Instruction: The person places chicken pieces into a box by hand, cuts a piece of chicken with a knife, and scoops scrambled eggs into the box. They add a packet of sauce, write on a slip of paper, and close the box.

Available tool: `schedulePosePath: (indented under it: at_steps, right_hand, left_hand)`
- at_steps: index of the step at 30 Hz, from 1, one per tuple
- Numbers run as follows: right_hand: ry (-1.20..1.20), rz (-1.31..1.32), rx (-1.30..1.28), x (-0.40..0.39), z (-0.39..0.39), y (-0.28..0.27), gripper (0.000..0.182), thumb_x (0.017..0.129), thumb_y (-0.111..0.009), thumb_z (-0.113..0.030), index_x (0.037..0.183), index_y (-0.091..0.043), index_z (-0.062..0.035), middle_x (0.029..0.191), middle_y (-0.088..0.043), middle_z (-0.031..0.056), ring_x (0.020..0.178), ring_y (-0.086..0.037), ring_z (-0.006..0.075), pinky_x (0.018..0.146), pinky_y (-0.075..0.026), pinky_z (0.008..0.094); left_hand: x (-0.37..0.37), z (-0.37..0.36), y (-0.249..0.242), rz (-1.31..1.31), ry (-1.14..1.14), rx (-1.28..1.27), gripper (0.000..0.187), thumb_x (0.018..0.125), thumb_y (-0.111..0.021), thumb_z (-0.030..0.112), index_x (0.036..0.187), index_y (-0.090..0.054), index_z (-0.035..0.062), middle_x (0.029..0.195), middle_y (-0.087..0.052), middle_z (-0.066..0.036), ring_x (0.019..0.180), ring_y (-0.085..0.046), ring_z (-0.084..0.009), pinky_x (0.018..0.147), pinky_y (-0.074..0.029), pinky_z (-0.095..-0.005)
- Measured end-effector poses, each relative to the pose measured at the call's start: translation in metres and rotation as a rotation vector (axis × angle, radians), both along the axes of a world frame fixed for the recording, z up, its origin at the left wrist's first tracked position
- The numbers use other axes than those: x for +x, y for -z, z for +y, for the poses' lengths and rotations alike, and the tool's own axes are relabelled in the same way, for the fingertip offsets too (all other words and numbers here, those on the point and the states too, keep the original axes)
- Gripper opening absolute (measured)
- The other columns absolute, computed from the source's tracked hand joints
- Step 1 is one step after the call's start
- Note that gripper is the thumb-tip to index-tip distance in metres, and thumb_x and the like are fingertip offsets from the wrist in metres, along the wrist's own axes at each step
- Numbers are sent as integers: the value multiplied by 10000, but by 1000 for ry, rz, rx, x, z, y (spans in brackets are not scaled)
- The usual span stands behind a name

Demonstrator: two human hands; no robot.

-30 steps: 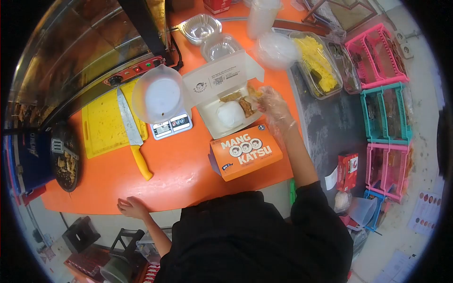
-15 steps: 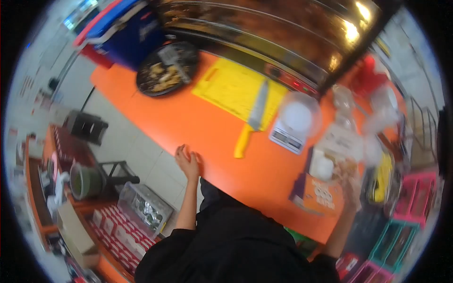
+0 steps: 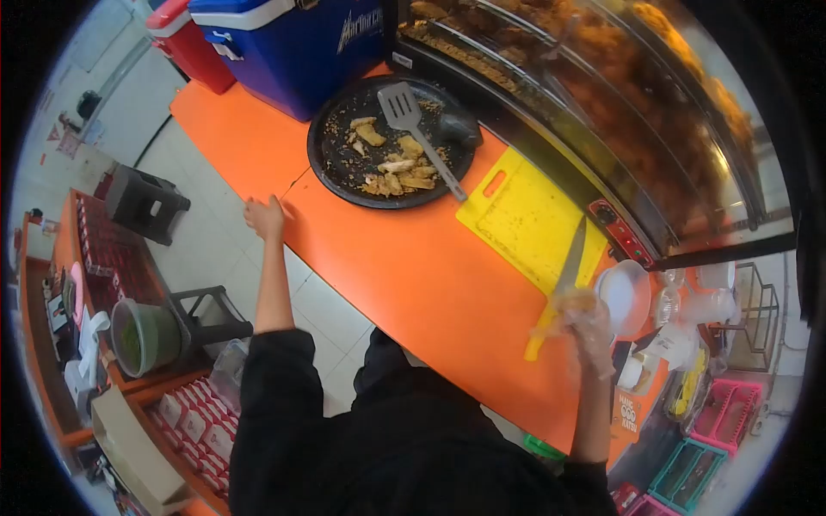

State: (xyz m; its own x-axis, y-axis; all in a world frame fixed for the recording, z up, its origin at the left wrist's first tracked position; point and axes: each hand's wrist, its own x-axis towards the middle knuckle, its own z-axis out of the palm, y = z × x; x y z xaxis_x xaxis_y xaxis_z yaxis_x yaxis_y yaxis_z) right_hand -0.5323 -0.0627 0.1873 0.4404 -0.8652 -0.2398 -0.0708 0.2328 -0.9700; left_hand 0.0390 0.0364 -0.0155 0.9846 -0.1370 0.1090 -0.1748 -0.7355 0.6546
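Note:
My left hand (image 3: pixel 265 218) is bare and holds nothing; its fingers are apart at the near edge of the orange table (image 3: pixel 370 267). My right hand (image 3: pixel 592 340), in a clear plastic glove, is blurred over the knife's handle. A tan lump (image 3: pixel 578 301) shows at its closed fingers, too smeared to name. Beneath it lies a knife (image 3: pixel 572 258) with a yellow handle, its blade across the yellow cutting board (image 3: pixel 520 215). Left of the board, a round black tray (image 3: pixel 331 159) holds cut fried pieces (image 3: pixel 400 176) and a slotted spatula (image 3: pixel 413 120).
A lit glass display case (image 3: pixel 594 112) with fried food stands along the back. Blue (image 3: pixel 292 60) and red (image 3: pixel 191 43) cooler boxes are at the far left. On the right are a clear bowl (image 3: pixel 624 297), a printed orange box (image 3: pixel 628 414) and plastic baskets (image 3: pixel 688 473).
My right hand has moved left from the printed box to over the knife handle. My left hand has shifted left along the table edge. The view has turned, showing more of the tray.

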Motion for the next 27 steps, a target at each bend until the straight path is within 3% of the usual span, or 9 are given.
schedulePosePath:
  at_steps: [4,6,9,11,14,18,21,23,27]
  right_hand:
    - [85,9,104,114,-14,3,261,763,-633,-111,995,-534,-41,814,-549,27,628,-527,105,560,-462,217]
    - [-45,-8,103,154,-22,19,221,774,-618,-127,969,-552,-46,825,-550,25,630,-516,101,522,-444,241]
    - [-101,-202,161,199,-39,80,187,761,-612,-121,927,-565,-50,803,-541,27,627,-514,109,511,-441,275]
    - [55,365,-722,214,-52,152,308,766,-631,-224,989,-526,-41,764,-559,63,743,-577,171,595,-463,287]
    - [-355,856,-728,287,-81,60,334,734,-648,-216,991,-538,-34,766,-593,148,763,-603,258,622,-479,337]
    - [-498,1165,-715,314,-108,75,315,711,-661,-217,952,-567,-38,781,-591,210,758,-600,308,639,-477,361]
    - [-554,1199,-781,310,-122,82,273,709,-667,-224,878,-582,-26,723,-591,147,672,-601,252,600,-473,333]
    - [-299,515,-157,302,-129,78,230,712,-662,-223,800,-588,-24,649,-551,69,637,-572,168,576,-459,296]
    - [-240,290,408,292,-140,58,181,728,-642,-200,753,-596,-26,643,-526,13,612,-523,119,557,-444,272]
  left_hand:
    - [33,-47,-3,91,-111,50,618,786,-506,366,1279,-328,39,1332,-263,-232,1247,-198,-418,925,-270,-577]
    - [18,-57,9,-184,-83,464,644,804,-423,397,1323,-270,47,1376,-180,-252,1268,-100,-482,910,-233,-628]
    - [7,-64,-10,-101,-81,456,645,811,-374,388,1344,-231,52,1400,-123,-256,1267,-30,-522,899,-204,-655]
    - [5,-63,-10,-91,-81,456,622,808,-371,365,1338,-245,65,1396,-130,-256,1267,-53,-516,912,-192,-650]
    - [8,-67,-13,-97,-81,462,611,810,-368,358,1341,-247,81,1395,-127,-257,1264,-60,-521,912,-184,-658]
    - [6,-69,-19,-61,-75,473,606,811,-366,353,1349,-242,102,1397,-120,-259,1266,-49,-524,920,-163,-666]
    - [6,-69,-21,-44,-69,479,602,813,-366,350,1351,-242,109,1397,-118,-261,1269,-36,-524,926,-153,-668]
    - [7,-70,-22,-41,-68,469,600,813,-365,349,1350,-243,111,1398,-116,-261,1270,-29,-525,929,-148,-668]
    - [6,-70,-24,-39,-60,474,594,819,-359,350,1349,-245,107,1399,-111,-261,1269,-31,-524,928,-149,-669]
